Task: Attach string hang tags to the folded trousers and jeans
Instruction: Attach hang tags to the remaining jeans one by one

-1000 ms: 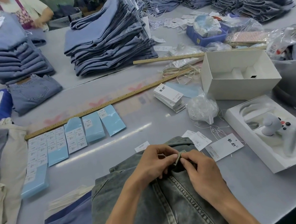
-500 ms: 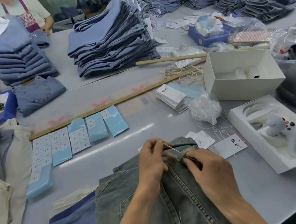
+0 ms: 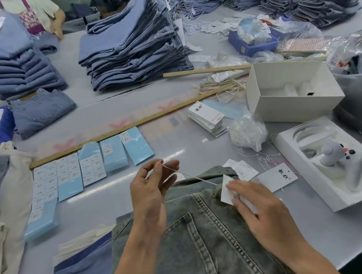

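Observation:
Grey-green washed jeans (image 3: 202,237) lie folded in front of me, back pocket up. My left hand (image 3: 150,193) pinches the end of a thin string (image 3: 188,175), which runs taut down to the waistband. My right hand (image 3: 257,205) presses a white hang tag (image 3: 224,188) flat on the jeans by a belt loop. Loose white tags (image 3: 277,176) lie just beyond the waistband, and a stack of hang tags (image 3: 207,116) sits further back.
Stacks of folded blue jeans (image 3: 130,42) fill the far table. Two wooden rulers (image 3: 128,126) cross the middle. Blue sticker sheets (image 3: 100,161) lie at left, beige trousers (image 3: 2,206) further left. White boxes (image 3: 291,90) and a bag of strings (image 3: 247,133) stand at right.
My left hand has pulled the string up and left, away from the belt loop, drawing it taut. My right hand has let go of the loop and now holds the white tag down.

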The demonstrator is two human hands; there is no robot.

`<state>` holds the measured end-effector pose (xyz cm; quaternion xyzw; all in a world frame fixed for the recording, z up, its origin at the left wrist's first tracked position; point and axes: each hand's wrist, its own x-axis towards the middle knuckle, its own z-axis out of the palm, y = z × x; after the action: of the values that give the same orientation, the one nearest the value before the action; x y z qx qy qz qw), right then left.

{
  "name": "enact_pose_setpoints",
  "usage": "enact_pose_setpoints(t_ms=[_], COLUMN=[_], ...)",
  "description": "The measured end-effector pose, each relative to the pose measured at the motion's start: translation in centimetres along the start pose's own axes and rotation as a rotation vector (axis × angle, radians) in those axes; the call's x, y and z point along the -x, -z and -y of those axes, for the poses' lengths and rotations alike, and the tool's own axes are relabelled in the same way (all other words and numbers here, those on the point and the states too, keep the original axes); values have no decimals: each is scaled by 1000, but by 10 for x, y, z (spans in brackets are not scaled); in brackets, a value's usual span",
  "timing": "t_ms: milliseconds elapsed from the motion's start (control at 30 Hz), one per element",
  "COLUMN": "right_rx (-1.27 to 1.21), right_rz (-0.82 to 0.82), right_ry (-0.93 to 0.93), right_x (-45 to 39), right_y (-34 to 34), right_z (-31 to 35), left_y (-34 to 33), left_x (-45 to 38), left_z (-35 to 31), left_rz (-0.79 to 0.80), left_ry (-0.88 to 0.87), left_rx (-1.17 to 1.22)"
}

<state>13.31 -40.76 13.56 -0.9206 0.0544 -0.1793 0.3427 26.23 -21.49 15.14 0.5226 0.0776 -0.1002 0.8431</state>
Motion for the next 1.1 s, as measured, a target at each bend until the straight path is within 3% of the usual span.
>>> enact_pose_setpoints(t_ms=[167, 333, 500, 700, 867, 1100], right_rx=[15, 34, 0, -719, -861, -863], right_rz=[-2, 49, -60, -49, -102, -127], right_ry=[-66, -153, -261, -499, -532, -594], right_x=[-5, -18, -21, -19, -13, -12], right_y=[-5, -16, -24, -17, -19, -23], right_z=[3, 2, -1, -7, -9, -11], left_y=[-6, -20, -31, -42, -41, -36], left_x=[10, 17, 22, 30, 29, 27], left_z=[5, 5, 16, 39, 48, 50], left_rz=[86, 242, 388, 448, 419, 404], left_ry=[-64, -175, -213, -195, -235, -233], left_rx=[27, -114, -267, -645, -790, -764])
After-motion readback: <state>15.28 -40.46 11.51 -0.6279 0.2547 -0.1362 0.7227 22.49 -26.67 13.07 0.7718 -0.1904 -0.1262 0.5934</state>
